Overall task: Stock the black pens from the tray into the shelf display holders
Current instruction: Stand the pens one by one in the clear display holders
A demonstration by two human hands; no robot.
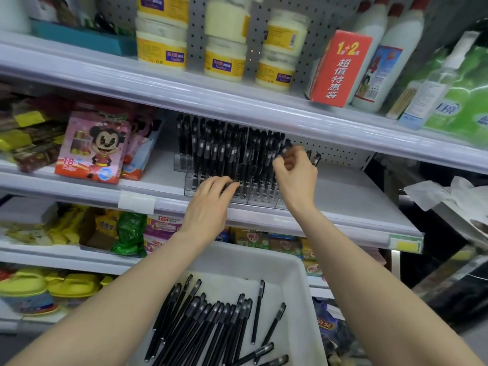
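A white plastic tray [299,283], smooth-walled with rounded corners, sits low in the view below the shelf edge; loose black pens [211,326] lie in it, slim matt barrels with ribbed grips and clipped caps, most bunched side by side at a slant and a few apart at the right; on the white middle shelf [356,204], before a perforated grey pegboard [338,153], stand clear acrylic display holders [190,187] stepped in tiers, packed with upright pens [224,149] in dense rows; the left hand [208,204] reaches in back-up, its fingers stretched forward and slightly bent, tips against the front row of upright pens, and I cannot tell whether they pinch one; the right hand [295,177] is higher, at the right end of the rows, blurred, its fingers curled and narrow, pinching a single pen [287,144] near its top; left of the holders a glossy pink cartoon box [92,147] leans on the same shelf; on the shelf above stand squat cream jars [161,52] with yellow labels, a red carton [339,67] and tall white bottles [393,54].
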